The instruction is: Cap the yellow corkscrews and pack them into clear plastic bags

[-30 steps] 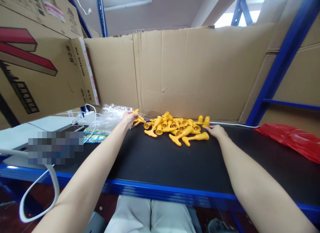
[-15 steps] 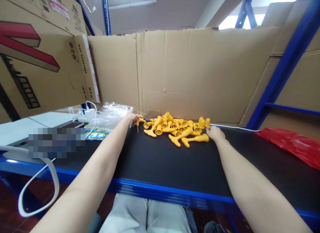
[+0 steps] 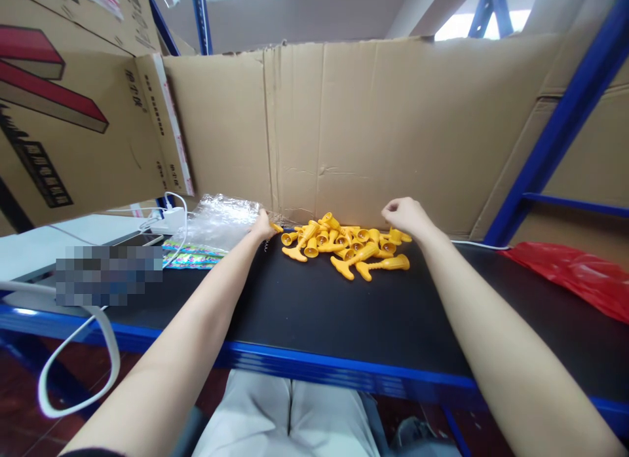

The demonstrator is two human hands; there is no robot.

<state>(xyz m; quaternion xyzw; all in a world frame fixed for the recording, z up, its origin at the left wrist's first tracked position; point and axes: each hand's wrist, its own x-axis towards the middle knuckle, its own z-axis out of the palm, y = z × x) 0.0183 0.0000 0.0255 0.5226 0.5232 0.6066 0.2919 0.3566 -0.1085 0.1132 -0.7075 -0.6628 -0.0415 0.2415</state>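
Holding one yellow piece at the pile's left edge

Clock centred on the pile, 12 toward the cardboard wall. Pile of yellow pieces, T-handles and cups mixed, lies on the black bench, close to the cardboard wall at 12. Two T-handles point out toward 6 and 7.

Left hand, at 9 to 10: fingers curled around a yellow handle, its end showing; finger gap hidden. A thin metal spiral hangs below the hand.

Right hand, at 2: above the pile's edge, over a yellow cup. Fingers bent in toward the thumb; cannot tell whether they meet or grip anything.

Edges: a broad stretch of black surface runs from the pile to the blue front rail at 6. Room on the 3 side reaches to red plastic, near 4. The 9 side is tighter: clear plastic film beside the left hand, colourful packets under the film's near edge.
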